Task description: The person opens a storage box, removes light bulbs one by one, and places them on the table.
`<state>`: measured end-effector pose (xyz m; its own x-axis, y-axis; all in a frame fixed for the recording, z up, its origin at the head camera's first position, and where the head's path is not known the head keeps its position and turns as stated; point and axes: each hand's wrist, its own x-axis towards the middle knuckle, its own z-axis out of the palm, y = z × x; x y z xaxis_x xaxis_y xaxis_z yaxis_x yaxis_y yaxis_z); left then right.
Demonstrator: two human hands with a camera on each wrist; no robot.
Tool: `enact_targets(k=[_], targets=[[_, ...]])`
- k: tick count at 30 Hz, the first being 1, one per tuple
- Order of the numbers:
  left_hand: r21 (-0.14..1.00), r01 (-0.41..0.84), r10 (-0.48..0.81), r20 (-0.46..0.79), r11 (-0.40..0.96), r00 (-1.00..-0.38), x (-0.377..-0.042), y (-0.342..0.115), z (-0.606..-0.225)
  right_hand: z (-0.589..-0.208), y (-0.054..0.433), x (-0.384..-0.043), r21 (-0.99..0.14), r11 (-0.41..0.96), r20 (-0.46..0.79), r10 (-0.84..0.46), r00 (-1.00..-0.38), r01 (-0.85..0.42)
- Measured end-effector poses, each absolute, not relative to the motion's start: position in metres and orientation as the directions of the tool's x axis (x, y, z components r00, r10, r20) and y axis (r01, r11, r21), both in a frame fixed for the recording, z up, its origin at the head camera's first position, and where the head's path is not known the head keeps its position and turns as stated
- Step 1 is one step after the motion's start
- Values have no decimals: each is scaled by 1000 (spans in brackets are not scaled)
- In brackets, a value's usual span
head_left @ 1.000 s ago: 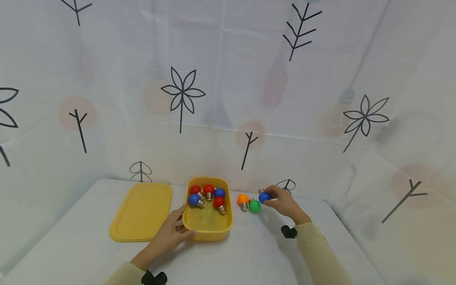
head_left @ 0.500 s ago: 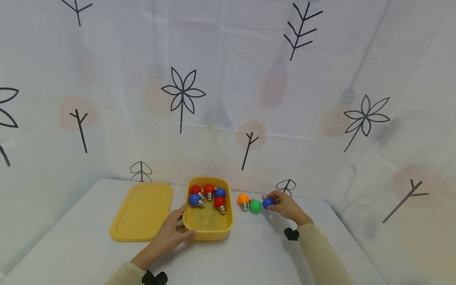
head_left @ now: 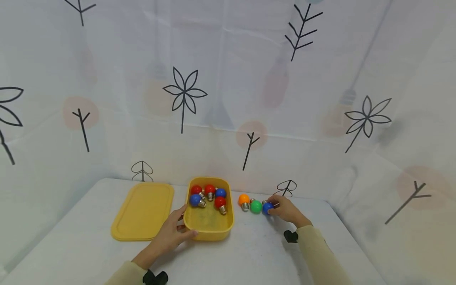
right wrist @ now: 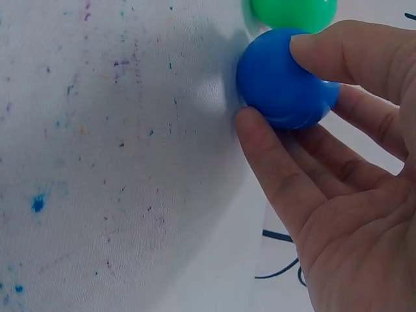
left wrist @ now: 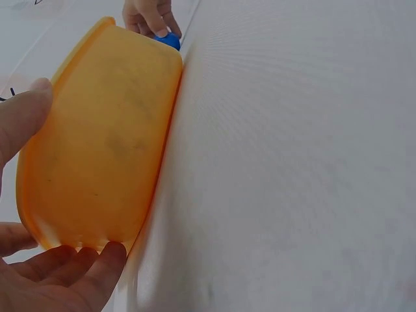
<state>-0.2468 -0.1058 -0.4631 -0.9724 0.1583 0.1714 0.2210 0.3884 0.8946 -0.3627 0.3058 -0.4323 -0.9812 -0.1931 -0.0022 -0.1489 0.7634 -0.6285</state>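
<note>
My right hand point(head_left: 286, 209) pinches a blue light bulb point(head_left: 266, 208) between thumb and fingertips, low at the white table surface. In the right wrist view the blue globe of this bulb point(right wrist: 276, 78) sits right beside a green light bulb point(right wrist: 296, 12). An orange light bulb point(head_left: 244, 199) lies left of the green one, forming a row. With thumb and fingers, my left hand point(head_left: 172, 233) holds the near left corner of a yellow plastic container point(head_left: 211, 236). Inside that container are three red bulbs and two blue ones, toward its far end.
A flat yellow lid point(head_left: 144, 211) lies on the white-covered table point(head_left: 256, 257), left of the container. Behind the table hangs a white cloth point(head_left: 221, 99) printed with plant drawings. Small coloured specks mark the table cover in the right wrist view.
My right hand has lowered the blue bulb to the table, shifting slightly right and down, beside the green bulb. The left hand and the container have kept their place.
</note>
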Motion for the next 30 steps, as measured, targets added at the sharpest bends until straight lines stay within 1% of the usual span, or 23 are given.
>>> enact_targets(k=[23, 30], targets=[[901, 218, 161, 168, 376, -973, -248, -107, -463, -427, 303, -357, -639, 760, -24, -170, -985, -116], [898, 218, 164, 166, 383, -972, -248, -107, -462, -423, 301, -356, -612, 784, -16, -146, -989, -106]])
